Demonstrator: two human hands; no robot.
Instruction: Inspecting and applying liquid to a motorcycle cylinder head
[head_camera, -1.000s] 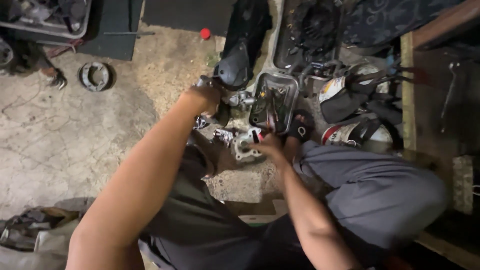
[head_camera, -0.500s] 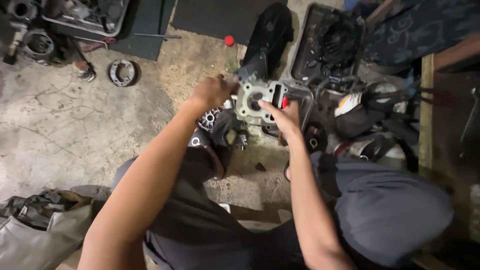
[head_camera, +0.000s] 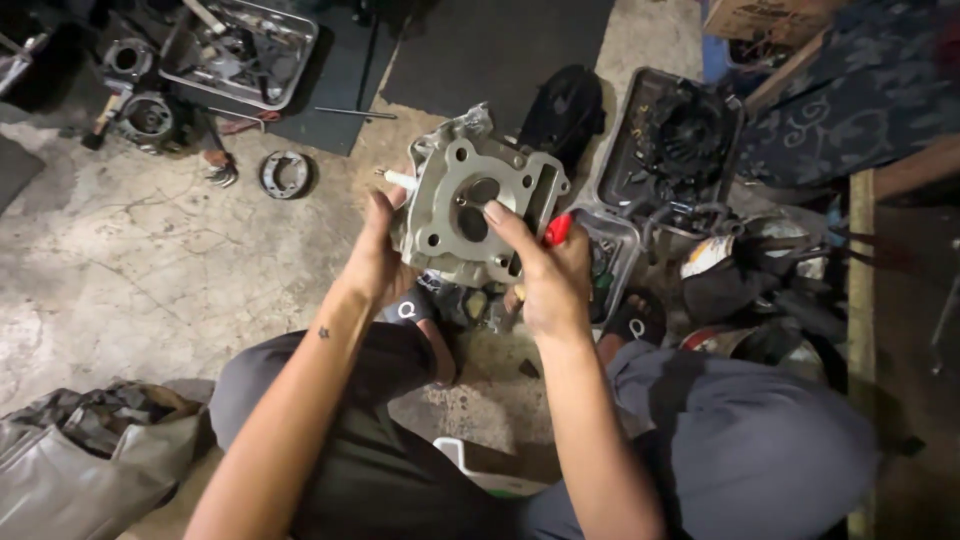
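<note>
While it is lifted above the cracked concrete floor (head_camera: 130, 270), the grey metal engine cylinder (head_camera: 480, 205) sits clasped between both hands. Left hand (head_camera: 378, 255) cups its edge — right hand (head_camera: 550, 275) grips opposite, index finger reaching onto its flat face, forearms raised over bent knees.

I count: one engine cylinder (head_camera: 478, 205), two hands on it, two metal trays (head_camera: 245, 50), one brake shoe ring (head_camera: 285, 174), one cardboard box (head_camera: 765, 17).

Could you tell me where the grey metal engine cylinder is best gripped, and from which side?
Grip the cylinder by its two outer edges, one of the hands from each side. Its flat face points up, so keep fingers off it and out of the centre bore.
</note>
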